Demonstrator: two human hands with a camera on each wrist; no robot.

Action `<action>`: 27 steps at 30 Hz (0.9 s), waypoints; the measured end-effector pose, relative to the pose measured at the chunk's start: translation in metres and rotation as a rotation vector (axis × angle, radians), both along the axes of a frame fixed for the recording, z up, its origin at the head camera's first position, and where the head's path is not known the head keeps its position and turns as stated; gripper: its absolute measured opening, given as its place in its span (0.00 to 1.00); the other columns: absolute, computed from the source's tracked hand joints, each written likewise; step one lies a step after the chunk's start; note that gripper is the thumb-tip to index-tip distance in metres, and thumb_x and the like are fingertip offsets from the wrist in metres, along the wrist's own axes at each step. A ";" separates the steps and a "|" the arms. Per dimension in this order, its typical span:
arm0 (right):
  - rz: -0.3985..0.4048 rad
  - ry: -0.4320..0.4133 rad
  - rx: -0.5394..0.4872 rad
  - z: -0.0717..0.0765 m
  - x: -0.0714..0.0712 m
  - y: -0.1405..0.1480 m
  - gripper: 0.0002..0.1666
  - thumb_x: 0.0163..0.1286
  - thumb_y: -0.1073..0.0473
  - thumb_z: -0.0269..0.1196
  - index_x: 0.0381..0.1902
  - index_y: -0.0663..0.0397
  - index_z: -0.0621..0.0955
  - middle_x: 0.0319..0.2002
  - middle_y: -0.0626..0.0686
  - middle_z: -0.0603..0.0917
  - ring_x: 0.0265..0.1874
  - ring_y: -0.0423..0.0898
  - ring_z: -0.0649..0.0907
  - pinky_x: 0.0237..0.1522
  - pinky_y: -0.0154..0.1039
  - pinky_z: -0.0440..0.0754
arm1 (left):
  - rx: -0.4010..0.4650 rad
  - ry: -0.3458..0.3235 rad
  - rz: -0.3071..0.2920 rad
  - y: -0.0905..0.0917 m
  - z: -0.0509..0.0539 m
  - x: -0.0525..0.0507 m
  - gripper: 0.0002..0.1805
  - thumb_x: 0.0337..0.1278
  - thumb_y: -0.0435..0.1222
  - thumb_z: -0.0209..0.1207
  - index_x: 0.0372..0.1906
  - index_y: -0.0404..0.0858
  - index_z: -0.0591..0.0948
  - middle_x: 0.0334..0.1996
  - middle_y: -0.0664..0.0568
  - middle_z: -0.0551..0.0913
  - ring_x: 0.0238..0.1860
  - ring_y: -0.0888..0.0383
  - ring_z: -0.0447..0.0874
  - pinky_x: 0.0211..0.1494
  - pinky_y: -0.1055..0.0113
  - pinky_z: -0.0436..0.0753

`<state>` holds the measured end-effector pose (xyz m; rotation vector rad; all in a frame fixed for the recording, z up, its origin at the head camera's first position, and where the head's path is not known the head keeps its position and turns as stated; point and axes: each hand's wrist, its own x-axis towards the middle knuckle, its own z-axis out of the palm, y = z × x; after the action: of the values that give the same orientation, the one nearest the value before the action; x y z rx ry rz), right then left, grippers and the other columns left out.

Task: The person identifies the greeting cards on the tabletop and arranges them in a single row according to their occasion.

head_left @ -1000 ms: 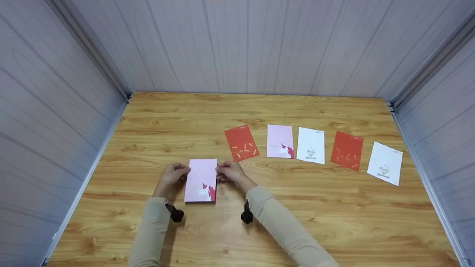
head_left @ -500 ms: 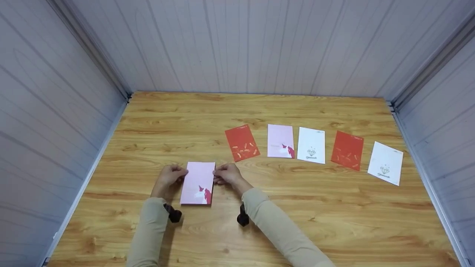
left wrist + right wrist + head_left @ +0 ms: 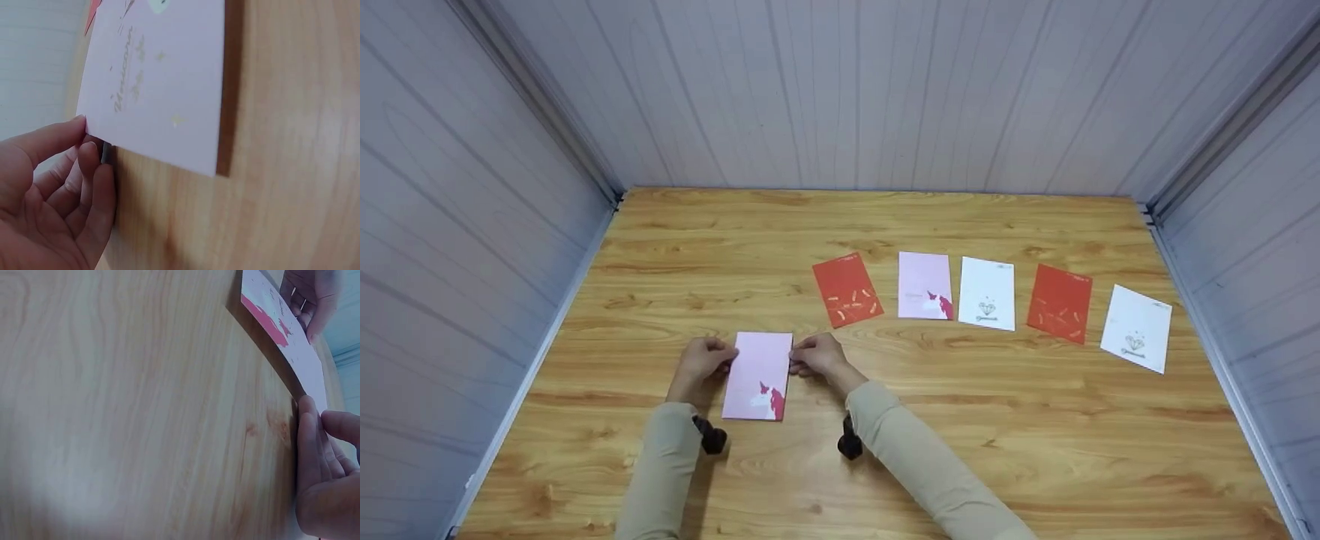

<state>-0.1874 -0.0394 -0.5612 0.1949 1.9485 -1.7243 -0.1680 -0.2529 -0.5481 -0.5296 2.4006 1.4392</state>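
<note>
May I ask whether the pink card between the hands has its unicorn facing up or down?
Facing up: the head view, looking down, shows the unicorn print on the pink card.

Smooth paper card (image 3: pixel 757 375), wood-grained tabletop (image 3: pixel 1020 427), cloth sleeves (image 3: pixel 662 461)

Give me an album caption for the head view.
Left hand and right hand pinch a pink unicorn card by opposite edges; five other cards lie on the table.
</note>
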 end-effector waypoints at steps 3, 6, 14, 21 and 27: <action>0.010 0.000 0.003 0.001 0.000 0.000 0.05 0.56 0.69 0.61 0.31 0.67 0.80 0.21 0.57 0.81 0.19 0.44 0.81 0.21 0.34 0.77 | -0.019 -0.001 -0.010 0.000 0.000 0.000 0.07 0.53 0.32 0.56 0.32 0.29 0.77 0.25 0.47 0.77 0.25 0.57 0.75 0.28 0.67 0.74; 0.009 0.002 -0.003 0.002 0.001 0.000 0.05 0.55 0.69 0.61 0.31 0.68 0.80 0.21 0.57 0.81 0.19 0.45 0.81 0.21 0.34 0.78 | -0.034 0.001 -0.011 0.000 -0.001 0.000 0.07 0.53 0.32 0.57 0.31 0.30 0.77 0.24 0.47 0.77 0.25 0.57 0.75 0.28 0.67 0.75; 0.005 0.016 0.004 0.005 0.002 -0.001 0.06 0.55 0.70 0.60 0.32 0.68 0.79 0.21 0.57 0.81 0.19 0.45 0.81 0.22 0.34 0.78 | -0.047 0.008 -0.007 0.001 -0.002 -0.002 0.07 0.52 0.31 0.57 0.32 0.29 0.78 0.24 0.47 0.78 0.23 0.58 0.75 0.27 0.68 0.75; -0.005 0.038 0.006 0.005 0.002 -0.002 0.08 0.55 0.71 0.60 0.34 0.69 0.79 0.23 0.57 0.81 0.20 0.45 0.82 0.23 0.34 0.78 | -0.083 0.043 -0.010 0.002 0.002 0.001 0.07 0.50 0.31 0.58 0.30 0.28 0.78 0.22 0.46 0.78 0.22 0.58 0.76 0.25 0.68 0.76; -0.023 0.048 0.008 0.005 0.002 -0.003 0.08 0.54 0.71 0.61 0.33 0.69 0.80 0.24 0.58 0.81 0.21 0.45 0.82 0.22 0.33 0.78 | -0.072 0.066 -0.007 0.003 0.002 0.003 0.06 0.49 0.30 0.59 0.28 0.28 0.78 0.21 0.46 0.78 0.21 0.57 0.75 0.24 0.67 0.75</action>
<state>-0.1857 -0.0420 -0.5561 0.1814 1.9948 -1.7514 -0.1652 -0.2496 -0.5463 -0.4980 2.5108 1.3931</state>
